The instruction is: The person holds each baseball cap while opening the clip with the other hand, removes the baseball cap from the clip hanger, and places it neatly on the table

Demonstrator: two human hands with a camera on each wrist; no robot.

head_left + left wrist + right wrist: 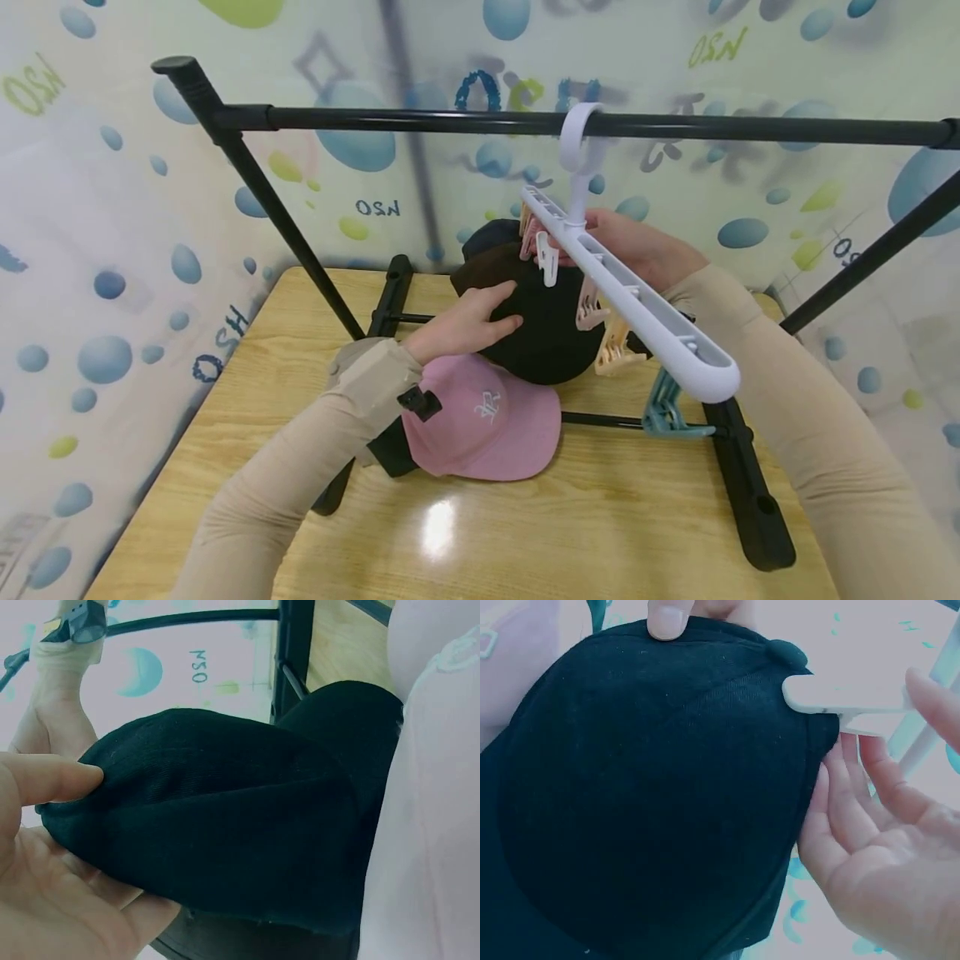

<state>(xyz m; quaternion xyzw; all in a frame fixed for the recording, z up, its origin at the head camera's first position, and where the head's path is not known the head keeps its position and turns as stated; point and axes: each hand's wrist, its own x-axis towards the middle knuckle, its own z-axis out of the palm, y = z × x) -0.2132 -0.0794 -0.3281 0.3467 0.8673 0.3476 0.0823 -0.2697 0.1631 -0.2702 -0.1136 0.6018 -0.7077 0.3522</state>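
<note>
A black cap (543, 321) hangs below the pale hanger (630, 283), above the table. My left hand (465, 321) pinches its edge, thumb on top and fingers underneath in the left wrist view. At the cap's other edge, a white clip (847, 697) on the hanger overlaps the fabric. My right hand (892, 840) holds this clip, its thumb at the outer end and fingers below. In the head view the hanger partly hides the right hand. A pink cap (483, 421) with white embroidery lies on the table under my left wrist.
The hanger hooks over the black rack's top bar (450, 121). Pink, yellow and teal clips (667, 408) dangle along it toward me. More dark caps (491, 237) show behind the black one. The rack's feet (750, 492) stand on the wooden table (585, 525), before a patterned backdrop.
</note>
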